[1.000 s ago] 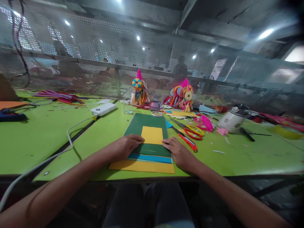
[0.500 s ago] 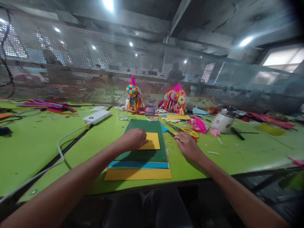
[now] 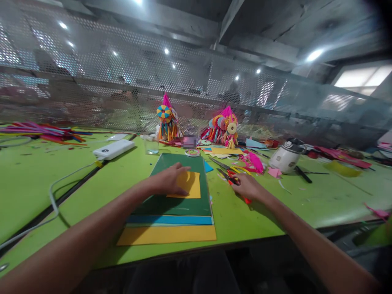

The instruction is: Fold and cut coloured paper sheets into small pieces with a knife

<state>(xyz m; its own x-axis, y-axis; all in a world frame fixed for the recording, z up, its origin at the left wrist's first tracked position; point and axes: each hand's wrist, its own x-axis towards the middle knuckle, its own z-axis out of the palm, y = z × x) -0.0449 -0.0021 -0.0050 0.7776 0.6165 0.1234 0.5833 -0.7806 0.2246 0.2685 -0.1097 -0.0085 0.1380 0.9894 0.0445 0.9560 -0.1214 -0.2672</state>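
My left hand (image 3: 170, 179) lies flat, fingers stretched, on a small yellow paper rectangle (image 3: 191, 185) that rests on a dark green sheet (image 3: 180, 202). Under the green sheet lie a blue sheet (image 3: 171, 220) and a larger yellow sheet (image 3: 167, 235). My right hand (image 3: 248, 186) is closed over the handles of the red scissors (image 3: 229, 178) on the green table (image 3: 45, 188), to the right of the sheets; a red handle tip shows below the hand.
Yellow-handled scissors (image 3: 235, 168) lie just beyond. Two colourful paper decorations (image 3: 167, 118) (image 3: 225, 128) stand at the back before a perforated metal screen. A white power bank (image 3: 112, 149) with cable, a tape roll (image 3: 192, 152), a white pot (image 3: 286, 157) and paper scraps are around.
My right hand left the stacked sheets, moved right and closed on the red scissors. My left hand slid onto the small yellow paper. The view swung right.
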